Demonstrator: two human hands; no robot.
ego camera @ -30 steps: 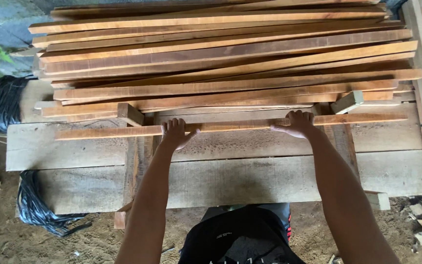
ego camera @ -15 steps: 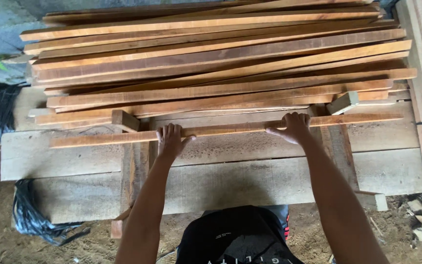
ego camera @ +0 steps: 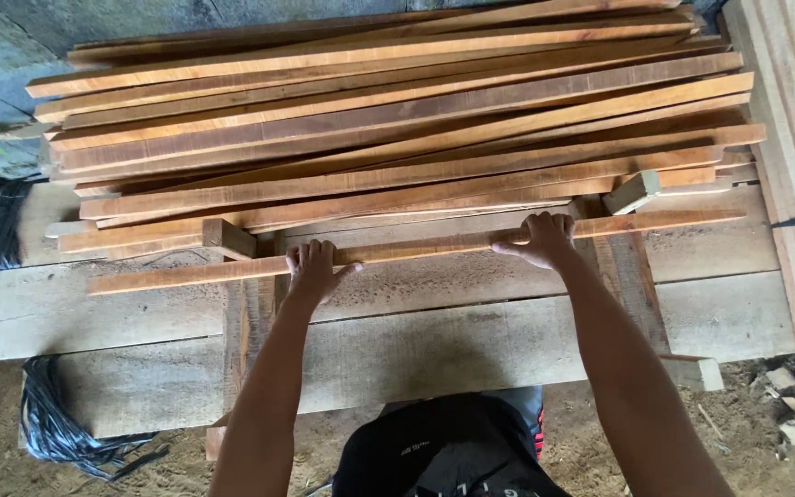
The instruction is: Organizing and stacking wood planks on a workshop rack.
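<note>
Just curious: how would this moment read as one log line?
left hand: gripping wooden slat | right hand: gripping same slat | slat: on plank bench, before slat stack

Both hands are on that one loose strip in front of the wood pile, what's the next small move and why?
Probably draw the strip toward the body. Left hand and right hand both grip it, it lies apart from the pile, and the bench boards nearer the body are bare.

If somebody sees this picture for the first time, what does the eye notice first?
First, the big pile of orange-brown wooden slats filling the upper half. Just below it, the left hand and right hand both grip one single slat lying across the grey plank workbench.
</note>
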